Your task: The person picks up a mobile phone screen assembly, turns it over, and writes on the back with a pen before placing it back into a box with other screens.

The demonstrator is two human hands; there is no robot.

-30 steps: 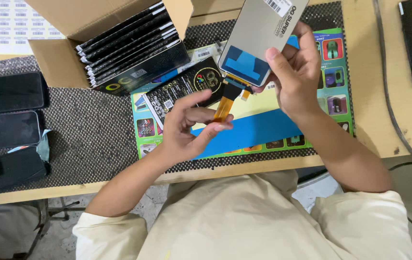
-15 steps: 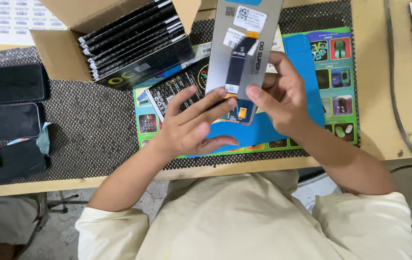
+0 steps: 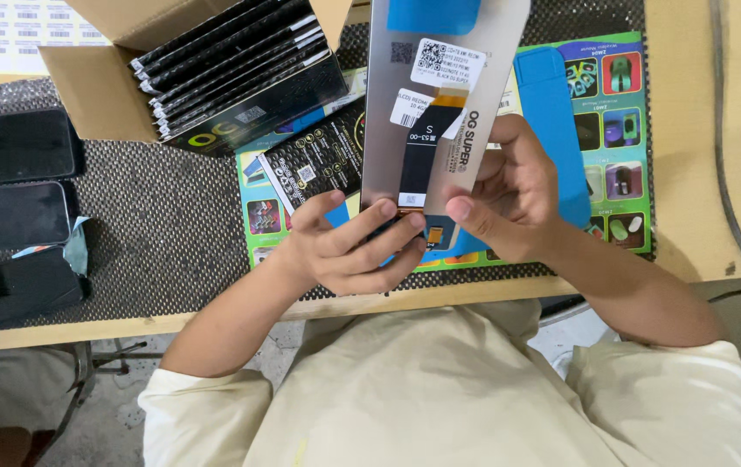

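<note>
A: We've got the display panel [image 3: 435, 95] back side up, held above the mat [image 3: 617, 112] near the tabletop's front edge. Right hand [image 3: 513, 195] clamps its lower right edge.

B: Left hand [image 3: 349, 246] is curled, fingertips pressing the flex cable [image 3: 422, 164] end. We should bend it gently, no crease; keep the boxed spares [image 3: 232, 73] clear.

Grey phone display panel [image 3: 439, 95] (labelled back showing) held upright.
</note>
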